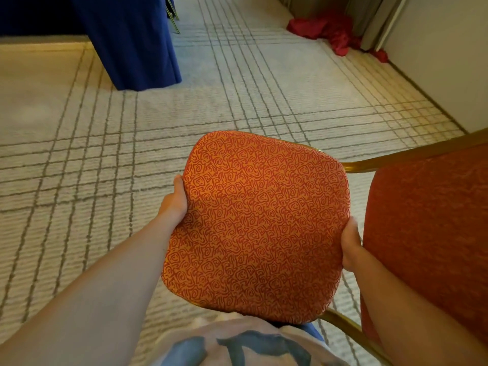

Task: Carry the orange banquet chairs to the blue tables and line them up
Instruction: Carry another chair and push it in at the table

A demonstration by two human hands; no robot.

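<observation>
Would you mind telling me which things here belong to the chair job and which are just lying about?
Job: orange chair, gripped by left hand and right hand; blue-draped table.
Lying about: red cloth heap.

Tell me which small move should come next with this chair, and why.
Probably a step forward and slightly left, toward the blue table skirt. The left hand and right hand both grip the orange chair by the sides of its patterned panel, so it seems ready to carry, and carpet lies between it and the table.
</observation>
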